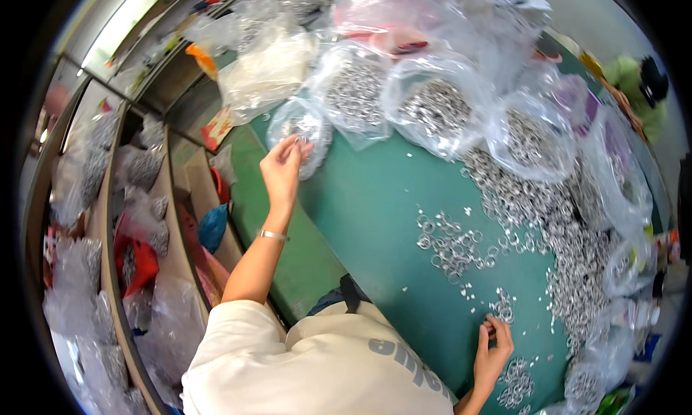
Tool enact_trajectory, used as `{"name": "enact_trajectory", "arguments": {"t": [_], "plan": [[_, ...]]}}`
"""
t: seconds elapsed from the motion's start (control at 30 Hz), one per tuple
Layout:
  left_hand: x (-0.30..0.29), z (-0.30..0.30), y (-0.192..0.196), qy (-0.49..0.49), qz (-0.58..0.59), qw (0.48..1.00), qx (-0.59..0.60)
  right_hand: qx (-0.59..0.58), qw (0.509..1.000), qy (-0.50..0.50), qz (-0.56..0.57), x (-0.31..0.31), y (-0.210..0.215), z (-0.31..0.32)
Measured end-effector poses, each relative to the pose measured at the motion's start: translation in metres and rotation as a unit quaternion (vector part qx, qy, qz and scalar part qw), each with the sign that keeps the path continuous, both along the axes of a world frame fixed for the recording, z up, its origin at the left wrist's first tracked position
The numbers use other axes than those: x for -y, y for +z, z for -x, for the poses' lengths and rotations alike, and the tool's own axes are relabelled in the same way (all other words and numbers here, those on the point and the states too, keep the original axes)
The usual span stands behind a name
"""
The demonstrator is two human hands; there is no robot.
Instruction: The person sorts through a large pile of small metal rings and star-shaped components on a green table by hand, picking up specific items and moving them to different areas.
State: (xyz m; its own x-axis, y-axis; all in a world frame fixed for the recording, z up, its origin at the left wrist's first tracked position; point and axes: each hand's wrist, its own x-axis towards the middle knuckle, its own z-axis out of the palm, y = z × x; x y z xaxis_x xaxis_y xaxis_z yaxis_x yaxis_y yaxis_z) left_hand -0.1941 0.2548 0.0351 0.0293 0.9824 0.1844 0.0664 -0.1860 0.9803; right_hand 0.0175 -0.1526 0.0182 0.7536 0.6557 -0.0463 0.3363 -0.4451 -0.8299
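Observation:
My left hand (281,170) is over a small clear plastic bag (317,145) at the table's far left edge, its thumb and fingers pinched together. What they hold, if anything, is too small to make out. Low on the right, my right hand (494,349) rests by the table with curled fingers, the tips at a small cluster of metal rings (504,306). Whether a ring is between those fingertips is hidden. More silver rings (454,246) lie scattered across the middle of the green table, and another small group of rings (516,382) lies beside my right wrist.
Open clear bags of metal parts (355,91) line the back of the green table (346,199). A large heap of rings (577,256) curves along the right. Shelves with bagged parts (140,166) stand at left. A person in green (638,91) is at far right.

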Motion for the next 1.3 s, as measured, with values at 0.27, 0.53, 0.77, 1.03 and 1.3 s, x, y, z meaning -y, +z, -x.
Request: {"name": "enact_trajectory", "arguments": {"t": [0.27, 0.53, 0.77, 1.03, 1.3], "plan": [[0.0, -0.005, -0.025, 0.029, -0.145, 0.952, -0.267, 0.038, 0.998, -0.007, 0.055, -0.002, 0.013, -0.01], [0.155, -0.121, -0.026, -0.45, -0.178, 0.854, -0.188, 0.204, 0.966, -0.081, 0.138, -0.008, 0.007, -0.025], [0.191, -0.193, -0.054, -0.532, -0.395, 0.692, -0.287, 0.127, 0.987, -0.073, 0.067, -0.021, -0.012, -0.037], [0.186, -0.163, -0.045, -0.529, -0.352, 0.727, -0.26, -0.176, 0.949, -0.229, -0.122, 0.022, -0.021, -0.047], [0.238, -0.199, -0.06, -0.598, -0.37, 0.666, -0.25, -0.334, 0.886, -0.227, -0.227, 0.031, -0.004, -0.04]]}}
